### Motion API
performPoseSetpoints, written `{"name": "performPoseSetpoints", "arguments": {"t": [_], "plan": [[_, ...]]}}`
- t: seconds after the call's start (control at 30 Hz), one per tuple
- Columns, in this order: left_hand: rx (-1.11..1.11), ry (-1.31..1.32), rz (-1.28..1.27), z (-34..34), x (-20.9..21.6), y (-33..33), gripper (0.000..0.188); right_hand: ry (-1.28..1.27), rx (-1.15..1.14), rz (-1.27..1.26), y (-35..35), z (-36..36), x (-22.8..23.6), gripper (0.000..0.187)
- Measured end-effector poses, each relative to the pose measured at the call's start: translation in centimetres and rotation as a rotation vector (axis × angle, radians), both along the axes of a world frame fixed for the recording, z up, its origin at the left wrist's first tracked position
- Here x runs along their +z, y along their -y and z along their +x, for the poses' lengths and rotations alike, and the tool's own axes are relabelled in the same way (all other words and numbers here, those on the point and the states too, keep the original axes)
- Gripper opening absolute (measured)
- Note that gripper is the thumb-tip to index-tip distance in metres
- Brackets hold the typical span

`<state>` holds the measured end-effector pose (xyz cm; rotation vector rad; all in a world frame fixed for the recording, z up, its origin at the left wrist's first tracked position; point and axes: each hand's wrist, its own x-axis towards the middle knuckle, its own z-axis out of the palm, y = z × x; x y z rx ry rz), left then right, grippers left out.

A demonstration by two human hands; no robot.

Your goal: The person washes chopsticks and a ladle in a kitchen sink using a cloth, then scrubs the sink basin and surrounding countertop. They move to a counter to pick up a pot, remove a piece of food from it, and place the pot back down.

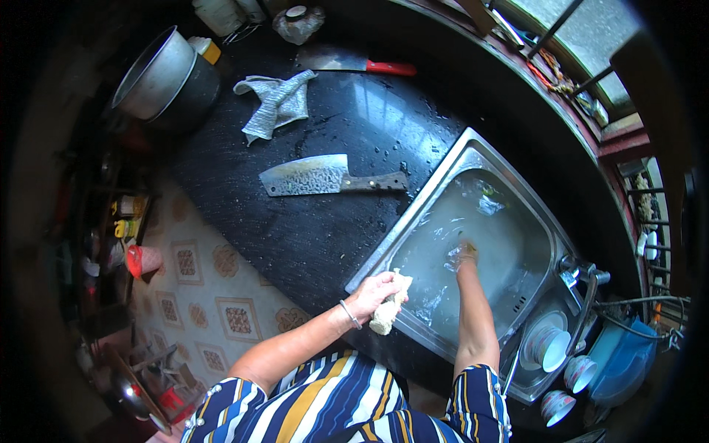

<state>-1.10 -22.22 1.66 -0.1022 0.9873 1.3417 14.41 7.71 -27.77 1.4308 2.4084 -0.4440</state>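
My left hand (375,295) is closed round a pale cream, crumpled cleaning cloth (388,310), just over the near left rim of the steel sink (402,249). A bracelet circles that wrist. Cloudy water (509,255) fills the basin. My right hand (467,251) reaches down into it, with the fingers under the surface and hard to make out; whether they hold anything is hidden. Beyond my right hand, something small, shiny and greenish (489,203) shows in the water.
A cleaver (306,177) lies on the wet black counter (244,196), left of the sink. Farther back are a striped cloth (277,107), a red-handled knife (332,59) and a metal pot (153,74). A tap (580,273) and several bowls (550,347) stand at the right.
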Motion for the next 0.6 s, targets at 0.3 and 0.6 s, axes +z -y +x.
{"name": "performPoseSetpoints", "arguments": {"t": [0.3,0.6], "plan": [[0.023,0.030,-0.001,-0.1,0.5,0.7,0.025,-0.190,0.337,0.355,2.6,0.4,5.2,0.020],[0.028,-0.030,-0.044,-0.1,1.4,0.9,0.022,-0.496,-0.079,-0.122,2.2,0.4,2.8,0.021]]}}
